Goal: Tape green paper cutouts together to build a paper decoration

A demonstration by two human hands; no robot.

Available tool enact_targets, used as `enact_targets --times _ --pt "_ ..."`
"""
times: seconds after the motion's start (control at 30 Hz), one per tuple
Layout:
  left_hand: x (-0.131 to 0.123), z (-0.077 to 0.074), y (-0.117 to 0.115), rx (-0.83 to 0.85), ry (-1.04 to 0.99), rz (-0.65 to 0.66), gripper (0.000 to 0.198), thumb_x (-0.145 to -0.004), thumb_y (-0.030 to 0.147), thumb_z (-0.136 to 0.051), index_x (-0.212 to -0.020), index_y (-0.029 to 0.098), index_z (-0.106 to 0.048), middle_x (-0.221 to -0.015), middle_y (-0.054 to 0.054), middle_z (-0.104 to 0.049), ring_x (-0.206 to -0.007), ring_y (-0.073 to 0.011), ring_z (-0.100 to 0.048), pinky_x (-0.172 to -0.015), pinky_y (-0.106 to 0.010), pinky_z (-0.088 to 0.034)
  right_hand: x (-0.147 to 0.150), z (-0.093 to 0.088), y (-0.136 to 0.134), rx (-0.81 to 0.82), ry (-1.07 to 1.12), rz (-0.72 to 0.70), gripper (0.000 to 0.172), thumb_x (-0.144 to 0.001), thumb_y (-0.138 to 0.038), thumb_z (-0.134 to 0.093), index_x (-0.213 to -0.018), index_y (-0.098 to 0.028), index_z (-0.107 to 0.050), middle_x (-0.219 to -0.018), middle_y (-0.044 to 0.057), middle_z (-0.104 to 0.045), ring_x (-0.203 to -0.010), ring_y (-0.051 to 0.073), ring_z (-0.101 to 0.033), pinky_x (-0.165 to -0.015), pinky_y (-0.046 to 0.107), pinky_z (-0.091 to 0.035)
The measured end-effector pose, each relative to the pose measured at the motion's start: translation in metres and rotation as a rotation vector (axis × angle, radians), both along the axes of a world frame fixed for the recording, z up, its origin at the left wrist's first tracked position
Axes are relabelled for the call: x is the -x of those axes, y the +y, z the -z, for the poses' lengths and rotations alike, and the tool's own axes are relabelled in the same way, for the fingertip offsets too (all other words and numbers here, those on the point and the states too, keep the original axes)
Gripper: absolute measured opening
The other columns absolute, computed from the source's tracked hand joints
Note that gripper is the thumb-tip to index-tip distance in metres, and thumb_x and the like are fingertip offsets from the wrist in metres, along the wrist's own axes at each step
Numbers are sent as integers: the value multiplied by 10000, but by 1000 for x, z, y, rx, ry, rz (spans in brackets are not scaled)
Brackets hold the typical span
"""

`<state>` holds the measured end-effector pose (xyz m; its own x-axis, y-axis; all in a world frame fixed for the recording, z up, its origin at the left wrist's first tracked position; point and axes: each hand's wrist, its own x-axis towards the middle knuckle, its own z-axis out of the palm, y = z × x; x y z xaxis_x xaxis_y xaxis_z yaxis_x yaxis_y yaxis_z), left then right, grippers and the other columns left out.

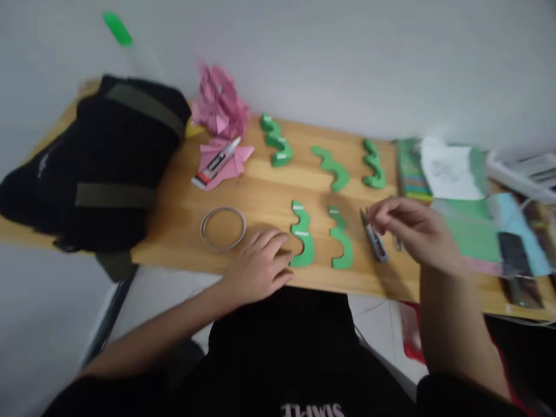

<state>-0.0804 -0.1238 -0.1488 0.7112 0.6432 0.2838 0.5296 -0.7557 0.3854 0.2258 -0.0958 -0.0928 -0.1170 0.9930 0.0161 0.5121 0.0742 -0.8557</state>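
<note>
"Your left hand [260, 265]?"
"Spread loosely on the wooden table [256, 194], just beside 2 green wavy pieces [307, 248]; 3 more lie behind."
"Rightward?"
"Snips [375, 241], then your right hand [419, 234], fingertips together above them; I can't tell if they grip anything."

Lighting moderate, diffuse; wall [347, 69] grey, evenly lit. Source not visible. Soft-edged shadow on table [260, 191], left of right forearm [447, 307]. Slight blur overall; right hand [417, 231] smeared, tube [217, 162] print soft. Wide-angle distortion: outer areas stretched.
</note>
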Motion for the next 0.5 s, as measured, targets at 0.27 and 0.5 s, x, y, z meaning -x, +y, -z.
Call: enact_targets --times 0.27,0.5 --pt "-23 12 2 63 -109 -122 138 -799 156 -656 -914 227 -684 -1162 -77 -683 -1066 -309 -629 -853 -511 -579 -119 -25 88 64 -379 751 199 -767 -182 -685 -592 -140 -598 -508 41 -603 -475 144 -580 -518 290 -497" --pt "-29 10 15 100 -114 -93 195 -739 146 -689 -900 255 -687 -1123 -55 -691 -1036 -307 -641 -824 -498 -595 -143 -24 100 44 -650 757 83 -817 -145 -663 -887 -132 -708 -917 92 -709 -835 200 -659 -798 362 -531"
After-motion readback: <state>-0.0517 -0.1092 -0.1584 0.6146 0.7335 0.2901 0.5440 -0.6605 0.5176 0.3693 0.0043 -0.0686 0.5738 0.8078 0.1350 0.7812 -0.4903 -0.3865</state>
